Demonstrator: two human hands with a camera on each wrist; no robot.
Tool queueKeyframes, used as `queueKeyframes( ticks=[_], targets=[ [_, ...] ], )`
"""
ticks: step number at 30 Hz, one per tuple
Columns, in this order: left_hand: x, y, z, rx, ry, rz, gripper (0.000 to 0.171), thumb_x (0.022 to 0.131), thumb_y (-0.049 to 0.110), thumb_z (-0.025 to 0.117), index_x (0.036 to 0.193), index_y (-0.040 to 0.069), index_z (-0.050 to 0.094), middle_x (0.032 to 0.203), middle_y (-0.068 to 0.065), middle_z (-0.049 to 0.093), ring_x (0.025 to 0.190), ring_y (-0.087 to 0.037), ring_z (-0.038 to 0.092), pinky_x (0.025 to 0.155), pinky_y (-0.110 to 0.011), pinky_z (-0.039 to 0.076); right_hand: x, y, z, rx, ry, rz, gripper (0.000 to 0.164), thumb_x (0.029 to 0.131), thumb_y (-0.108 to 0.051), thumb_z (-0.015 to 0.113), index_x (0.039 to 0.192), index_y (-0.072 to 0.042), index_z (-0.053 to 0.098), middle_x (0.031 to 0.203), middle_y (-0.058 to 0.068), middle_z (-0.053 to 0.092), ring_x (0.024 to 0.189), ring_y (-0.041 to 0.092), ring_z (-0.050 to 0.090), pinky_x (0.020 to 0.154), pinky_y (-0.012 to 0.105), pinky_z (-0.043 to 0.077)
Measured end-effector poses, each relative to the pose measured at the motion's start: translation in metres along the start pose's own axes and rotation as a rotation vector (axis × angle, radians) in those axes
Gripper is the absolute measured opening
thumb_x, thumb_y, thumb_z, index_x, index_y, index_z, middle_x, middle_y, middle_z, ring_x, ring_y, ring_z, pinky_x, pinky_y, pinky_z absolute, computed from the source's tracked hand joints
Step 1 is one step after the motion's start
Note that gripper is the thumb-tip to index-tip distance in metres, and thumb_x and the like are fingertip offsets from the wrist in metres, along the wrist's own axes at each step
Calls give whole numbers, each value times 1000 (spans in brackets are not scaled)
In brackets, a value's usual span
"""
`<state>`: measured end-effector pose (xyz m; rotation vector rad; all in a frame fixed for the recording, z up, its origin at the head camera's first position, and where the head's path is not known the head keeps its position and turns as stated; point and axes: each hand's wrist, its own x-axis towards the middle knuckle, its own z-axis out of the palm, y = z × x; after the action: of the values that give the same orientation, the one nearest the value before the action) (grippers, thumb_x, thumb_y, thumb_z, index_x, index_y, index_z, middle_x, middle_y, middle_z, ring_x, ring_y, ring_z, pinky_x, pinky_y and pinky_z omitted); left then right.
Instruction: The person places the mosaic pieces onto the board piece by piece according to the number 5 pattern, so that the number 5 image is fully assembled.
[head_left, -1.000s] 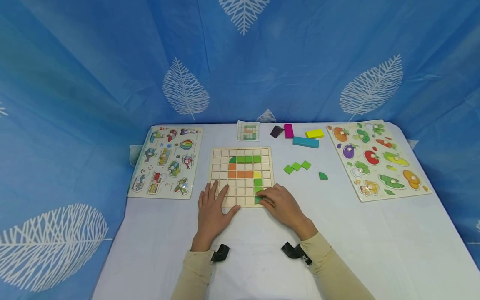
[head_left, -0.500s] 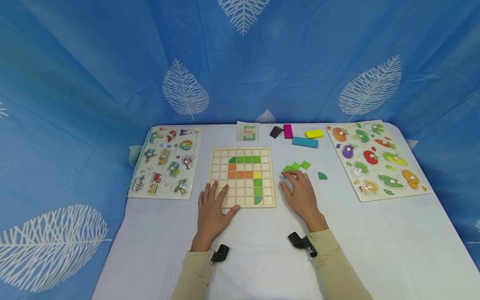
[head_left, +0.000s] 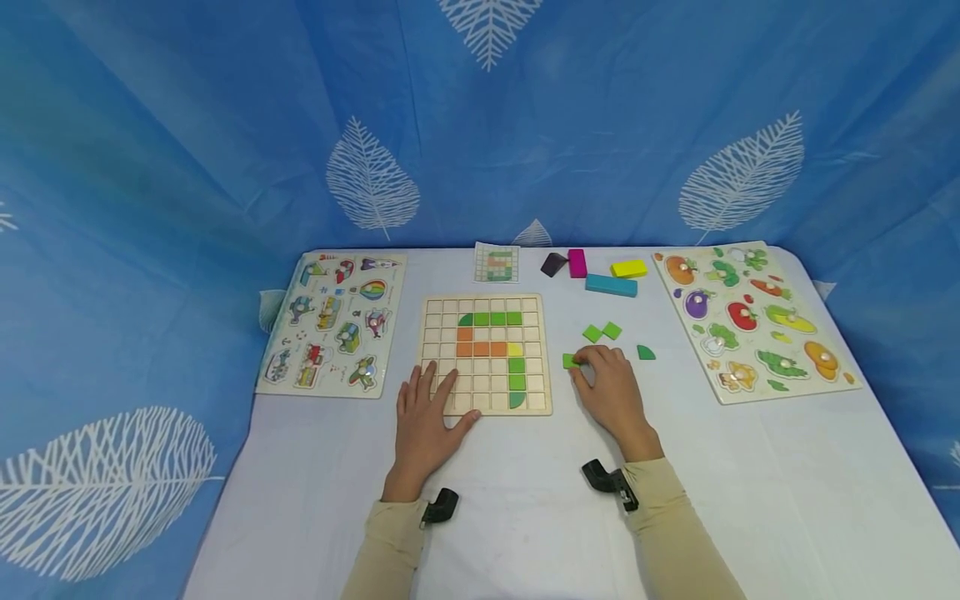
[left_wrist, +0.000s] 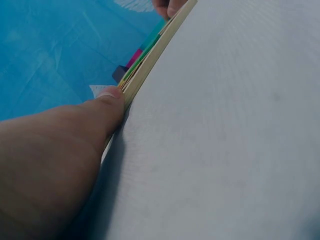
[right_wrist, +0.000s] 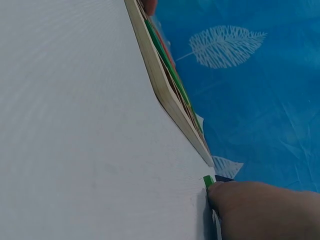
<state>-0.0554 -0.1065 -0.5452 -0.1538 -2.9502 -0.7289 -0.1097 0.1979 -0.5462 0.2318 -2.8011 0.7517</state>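
Note:
A wooden grid board (head_left: 442, 304) lies in the middle of the table, with green, orange and one yellow tile set in some of its squares. Spread fingers of my left hand (head_left: 427, 425) rest on its front left corner; in the left wrist view the thumb (left_wrist: 110, 100) touches the board's edge. To the right of the board, my right hand (head_left: 611, 396) pinches a green square tile (head_left: 569, 361) close to the tabletop. The right wrist view shows part of that tile (right_wrist: 208, 180) beyond the thumb. Two more green squares (head_left: 592, 333) and a dark green quarter-round tile (head_left: 646, 352) lie farther out.
A small pattern card (head_left: 497, 262) lies behind the board. Blocks in dark, magenta, yellow and blue (head_left: 611, 285) sit at the back right. A vehicle puzzle (head_left: 330, 325) stands left, a vegetable puzzle (head_left: 757, 321) right. A blue curtain (head_left: 585, 125) hangs behind the table.
My right hand has left the quarter-round tile in the board's lower right area, moved right, and drawn one green square from the loose row toward me. The left hand has stayed put.

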Motion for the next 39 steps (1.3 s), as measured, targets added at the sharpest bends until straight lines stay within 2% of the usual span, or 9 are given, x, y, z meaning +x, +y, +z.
queueKeyframes(
  ticks=[3,11,16,19,22,25,28,32,39],
  targets=[
    [0,0,0,5,-4,-2,77,88,57,70,151,18,51,166,-16,31,157,-40,17,123,-64,17,-1,0,-1,-10,-15,-13,18,95,-19,72,108,-8,69,113,11,70,101,31,58,88,46,47],
    [1,0,-1,9,-19,-17,78,88,58,70,152,19,50,167,-15,29,158,-39,15,124,-62,15,-1,-2,-3,9,-68,-61,18,95,-15,70,111,-8,69,120,11,69,105,30,58,92,46,49],
    [1,-1,0,11,-28,-17,77,89,58,69,152,19,49,168,-15,28,158,-38,14,125,-62,14,-2,-4,-2,62,-38,-86,15,95,-14,71,108,-9,68,117,11,69,107,29,59,93,45,50],
    [1,-2,1,6,-13,-9,76,88,56,71,151,18,51,167,-16,29,157,-40,16,124,-63,16,-4,-13,0,132,2,-154,12,94,-12,73,106,-10,68,116,9,68,108,28,59,94,44,50],
    [0,-2,1,9,-7,-6,76,88,56,72,151,18,51,167,-16,30,157,-40,17,123,-63,16,-7,-30,5,182,11,-268,11,92,-11,75,102,-11,71,113,7,68,105,26,60,91,43,50],
    [0,-2,2,13,-12,-6,77,88,56,71,152,19,50,167,-16,29,157,-40,17,124,-63,16,-11,-47,13,192,-14,-398,11,90,-12,77,100,-13,73,111,4,70,99,24,61,86,41,50],
    [1,-3,1,14,-16,-4,77,89,57,70,152,19,49,167,-16,29,157,-40,16,124,-63,15,-14,-61,22,164,-44,-480,10,90,-15,77,99,-17,75,111,1,70,96,20,61,83,38,49],
    [1,-2,0,17,-12,2,76,89,57,70,152,20,50,167,-16,29,157,-40,17,124,-63,16,-15,-70,27,112,-67,-508,7,92,-18,75,98,-20,76,110,-2,69,92,17,59,78,35,47],
    [0,-2,-1,6,-8,3,76,88,56,71,151,19,50,167,-16,30,157,-41,18,124,-63,16,-16,-72,29,97,-85,-520,4,93,-20,75,97,-21,77,108,-3,70,88,16,58,74,33,44]
  ],
)
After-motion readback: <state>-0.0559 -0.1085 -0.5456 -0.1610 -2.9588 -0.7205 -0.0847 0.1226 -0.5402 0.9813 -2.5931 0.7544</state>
